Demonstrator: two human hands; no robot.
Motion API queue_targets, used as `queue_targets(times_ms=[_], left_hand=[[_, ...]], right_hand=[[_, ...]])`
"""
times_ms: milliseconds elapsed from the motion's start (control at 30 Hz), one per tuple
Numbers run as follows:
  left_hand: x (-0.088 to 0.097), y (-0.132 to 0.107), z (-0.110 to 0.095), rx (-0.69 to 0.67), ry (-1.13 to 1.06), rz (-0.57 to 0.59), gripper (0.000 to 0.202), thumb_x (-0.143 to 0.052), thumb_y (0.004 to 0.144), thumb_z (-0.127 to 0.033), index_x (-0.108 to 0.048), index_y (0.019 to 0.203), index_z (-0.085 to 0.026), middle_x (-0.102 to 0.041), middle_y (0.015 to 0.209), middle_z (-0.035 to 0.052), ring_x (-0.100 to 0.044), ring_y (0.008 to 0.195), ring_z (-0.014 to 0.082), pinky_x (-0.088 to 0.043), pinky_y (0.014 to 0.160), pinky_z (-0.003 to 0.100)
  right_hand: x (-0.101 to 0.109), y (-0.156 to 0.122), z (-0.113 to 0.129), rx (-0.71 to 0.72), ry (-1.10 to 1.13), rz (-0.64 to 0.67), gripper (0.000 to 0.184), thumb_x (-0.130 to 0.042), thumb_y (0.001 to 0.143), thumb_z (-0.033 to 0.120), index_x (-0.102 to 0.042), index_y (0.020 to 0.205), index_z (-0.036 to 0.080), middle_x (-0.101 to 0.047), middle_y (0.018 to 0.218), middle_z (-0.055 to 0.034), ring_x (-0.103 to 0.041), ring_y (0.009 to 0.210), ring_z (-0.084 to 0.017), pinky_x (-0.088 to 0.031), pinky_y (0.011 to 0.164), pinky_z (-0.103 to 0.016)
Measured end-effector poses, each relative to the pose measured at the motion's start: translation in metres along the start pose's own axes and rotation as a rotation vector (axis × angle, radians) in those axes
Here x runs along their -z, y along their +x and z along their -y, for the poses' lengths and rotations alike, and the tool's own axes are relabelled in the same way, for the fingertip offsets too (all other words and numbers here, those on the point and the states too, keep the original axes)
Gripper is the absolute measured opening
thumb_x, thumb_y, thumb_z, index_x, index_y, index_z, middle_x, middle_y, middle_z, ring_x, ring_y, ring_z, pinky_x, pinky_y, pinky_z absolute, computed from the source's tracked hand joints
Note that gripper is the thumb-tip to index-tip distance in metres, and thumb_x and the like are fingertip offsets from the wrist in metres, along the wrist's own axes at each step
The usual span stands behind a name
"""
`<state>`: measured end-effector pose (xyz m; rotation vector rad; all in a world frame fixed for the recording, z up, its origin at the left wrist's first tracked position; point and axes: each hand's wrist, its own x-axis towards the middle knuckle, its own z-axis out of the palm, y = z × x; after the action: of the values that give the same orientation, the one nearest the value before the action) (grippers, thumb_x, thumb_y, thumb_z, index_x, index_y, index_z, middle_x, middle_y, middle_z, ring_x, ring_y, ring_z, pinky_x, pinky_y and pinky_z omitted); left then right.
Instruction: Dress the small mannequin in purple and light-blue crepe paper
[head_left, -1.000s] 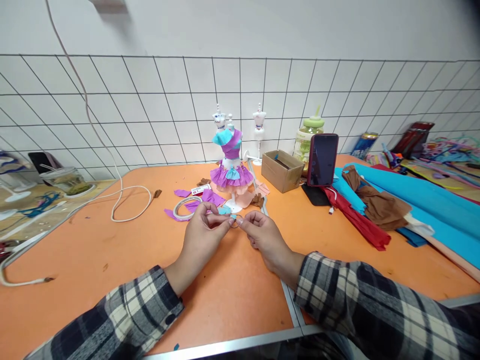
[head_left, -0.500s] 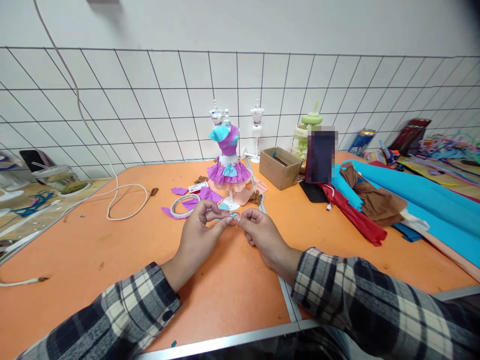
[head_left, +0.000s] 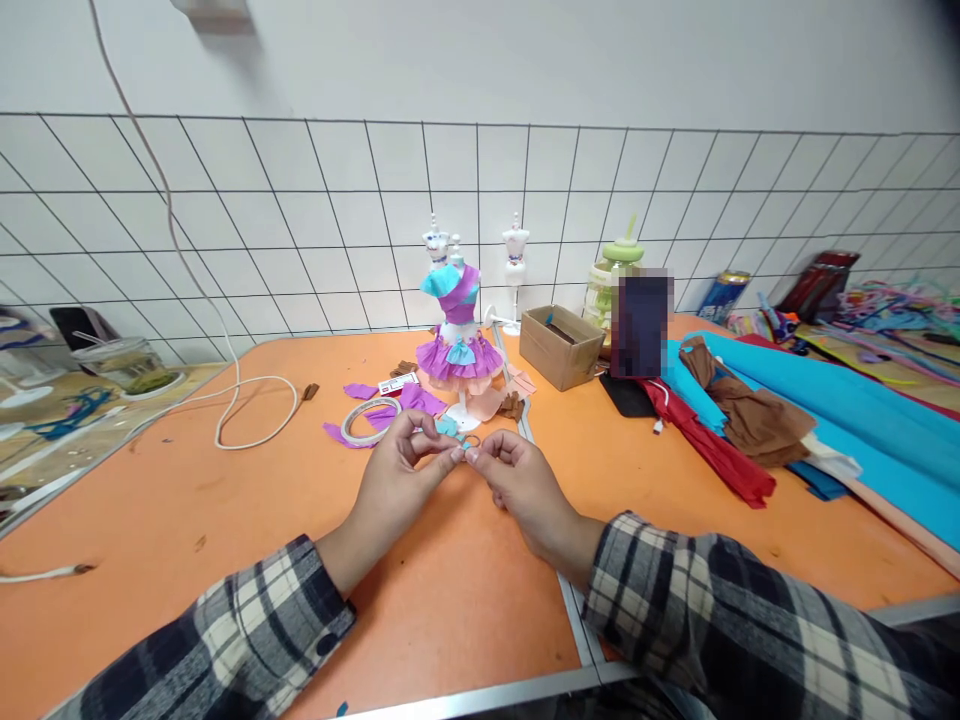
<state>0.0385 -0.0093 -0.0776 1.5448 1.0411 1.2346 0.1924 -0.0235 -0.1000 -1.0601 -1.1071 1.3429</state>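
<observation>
My left hand [head_left: 397, 478] and my right hand [head_left: 517, 478] meet fingertip to fingertip over the orange table [head_left: 225, 520]. Both pinch a small light-blue paper piece [head_left: 463, 447] between thumbs and forefingers. Just behind them stands a small mannequin [head_left: 459, 330] dressed in a purple and blue paper dress. A roll of tape [head_left: 367, 420] and purple paper scraps [head_left: 420, 398] lie left of the mannequin's base.
A cardboard box [head_left: 562, 345], a green-lidded jar [head_left: 611, 280] and an upright phone [head_left: 640, 325] stand at the back right. Blue, red and brown crepe paper [head_left: 765, 420] covers the right side. A white cable [head_left: 247, 410] loops at left. A wire grid [head_left: 300, 220] backs the table.
The hands stay together on the small blue piece, with only slight finger shifts. The camera view has tilted a little.
</observation>
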Motion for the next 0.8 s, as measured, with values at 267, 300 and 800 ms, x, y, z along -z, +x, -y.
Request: queue_targets(times_ms=[267, 300, 800], left_hand=[[0.001, 0.0, 0.001, -0.013, 0.034, -0.032, 0.036, -0.077, 0.076, -0.03, -0.045, 0.09, -0.023, -0.075, 0.076, -0.0001, -0.072, 0.093, 0.0223, -0.051, 0.088, 0.036], [0.001, 0.0, 0.001, -0.008, 0.032, -0.037, 0.036, -0.077, 0.076, -0.03, -0.044, 0.09, -0.023, -0.075, 0.076, -0.0004, -0.072, 0.092, 0.0219, -0.05, 0.087, 0.036], [0.012, 0.0, -0.008, -0.059, -0.108, 0.07, 0.038, -0.075, 0.079, -0.022, -0.041, 0.095, -0.024, -0.075, 0.077, -0.0028, -0.071, 0.074, 0.0147, -0.053, 0.075, 0.028]], right_hand=[[0.0, -0.001, 0.001, -0.001, 0.012, -0.004, 0.037, -0.071, 0.073, 0.051, -0.049, 0.072, 0.021, -0.043, 0.061, 0.0076, -0.034, 0.045, -0.006, -0.028, 0.039, -0.021], [0.0, -0.001, 0.001, 0.002, 0.003, -0.006, 0.037, -0.071, 0.073, 0.051, -0.049, 0.072, 0.021, -0.044, 0.061, 0.0073, -0.035, 0.045, -0.006, -0.028, 0.039, -0.021], [0.021, 0.006, 0.015, -0.043, 0.126, 0.318, 0.032, -0.076, 0.072, 0.043, -0.06, 0.084, 0.019, -0.052, 0.063, 0.0061, -0.044, 0.049, -0.007, -0.043, 0.04, -0.018]])
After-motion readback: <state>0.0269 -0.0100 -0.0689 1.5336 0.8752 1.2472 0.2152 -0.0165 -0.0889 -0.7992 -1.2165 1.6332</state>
